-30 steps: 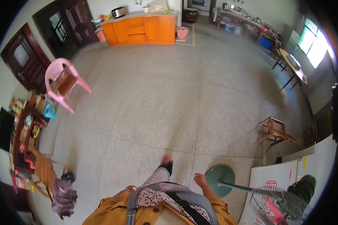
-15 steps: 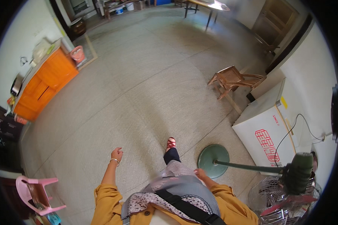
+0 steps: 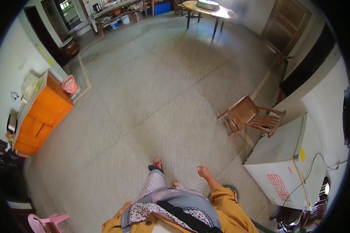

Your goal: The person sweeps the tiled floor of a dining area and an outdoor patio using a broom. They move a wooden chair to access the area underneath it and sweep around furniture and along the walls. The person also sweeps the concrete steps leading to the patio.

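My right hand (image 3: pixel 202 171) swings forward over the floor, its fingers loosely curled and nothing visible in them. Close beside my body is my left hand (image 3: pixel 127 204); its fingers are mostly hidden beside the clothing. I wear mustard sleeves (image 3: pixel 226 200) and a striped, patterned apron (image 3: pixel 190 204) with a black strap across it. One foot (image 3: pixel 157 164) is stepped out ahead of me. Partly behind my right forearm shows the round green base (image 3: pixel 233 190) of a standing fan, which neither hand touches.
On the right are a white chest freezer (image 3: pixel 276 178) with a cable and a wooden chair (image 3: pixel 247 110). An orange cabinet (image 3: pixel 42 120) and a pink bucket (image 3: pixel 70 84) line the left. A wooden table (image 3: pixel 190 5) stands far ahead; a pink plastic chair (image 3: pixel 39 223) is near left.
I have walked forward; the fan and pink chair slid toward the lower edge. My right hand swung forward, my left swung back, and the other foot now leads.
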The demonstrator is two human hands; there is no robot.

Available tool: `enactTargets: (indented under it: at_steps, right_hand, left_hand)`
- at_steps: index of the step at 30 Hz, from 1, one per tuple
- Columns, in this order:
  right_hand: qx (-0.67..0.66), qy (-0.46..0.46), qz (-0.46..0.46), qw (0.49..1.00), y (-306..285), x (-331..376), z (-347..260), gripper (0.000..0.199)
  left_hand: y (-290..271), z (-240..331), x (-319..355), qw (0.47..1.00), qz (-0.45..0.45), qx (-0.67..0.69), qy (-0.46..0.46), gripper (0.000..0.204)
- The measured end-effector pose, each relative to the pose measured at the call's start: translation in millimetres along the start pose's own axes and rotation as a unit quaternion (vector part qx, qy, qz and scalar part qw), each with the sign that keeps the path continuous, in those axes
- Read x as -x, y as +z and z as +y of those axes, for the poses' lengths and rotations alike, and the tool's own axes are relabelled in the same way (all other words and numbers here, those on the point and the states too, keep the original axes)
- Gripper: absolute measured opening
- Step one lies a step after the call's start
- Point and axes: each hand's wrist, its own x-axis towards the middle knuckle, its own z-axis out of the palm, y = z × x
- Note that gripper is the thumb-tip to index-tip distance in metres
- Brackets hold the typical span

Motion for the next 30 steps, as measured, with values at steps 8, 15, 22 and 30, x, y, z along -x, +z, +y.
enactTargets:
  at_steps: [8,15,22,30]
  right_hand:
    - [-0.057,0.104,-0.010,0.993,-31,-148,-52,0.032]
    - [-0.143,0.169,-0.054,0.974,-97,-233,-110,0.030]
    - [-0.093,0.166,-0.106,0.976,-143,-410,-80,0.031]
    - [0.005,0.120,0.039,0.992,-331,-724,-69,0.031]
  left_hand:
    - [-254,216,-178,0.989,0.044,-0.060,0.128,0.033]
    - [-509,502,-315,0.969,0.154,-0.066,0.184,0.033]
    - [-595,652,-434,0.962,0.123,0.055,0.238,0.035]
    - [-594,625,-511,0.994,0.001,-0.036,0.102,0.036]
